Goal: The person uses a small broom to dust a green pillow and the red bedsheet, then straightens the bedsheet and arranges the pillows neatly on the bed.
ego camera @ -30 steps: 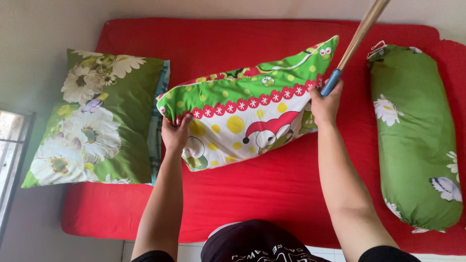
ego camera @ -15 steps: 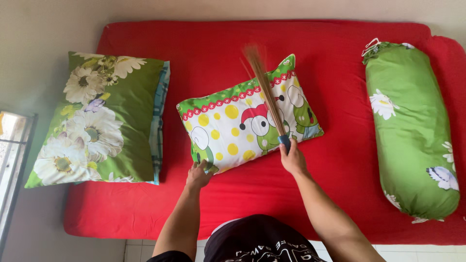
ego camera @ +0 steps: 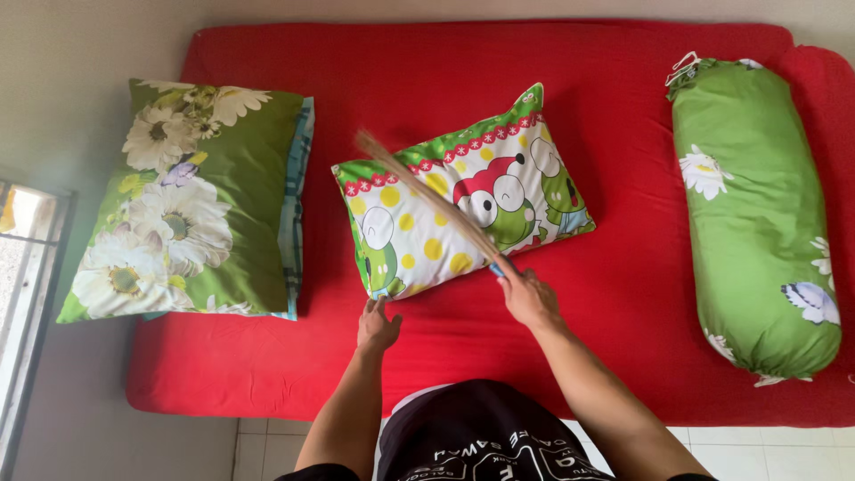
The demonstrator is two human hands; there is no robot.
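Right grip: our right hand [ego camera: 530,298] is closed around the blue handle of the stick broom [ego camera: 427,200].
Broom: its bristles slant up and left from that grip, across the cartoon frog pillow [ego camera: 463,209].
Left grip: our left hand [ego camera: 377,328] is loosely spread and empty, just below the pillow's near corner.
Pillow: on the red mattress [ego camera: 623,294], just beyond both grips.

Both forearms reach forward, the left hand [ego camera: 378,327] open with fingers loosely spread, palm down, the right hand [ego camera: 529,298] closed in a fist
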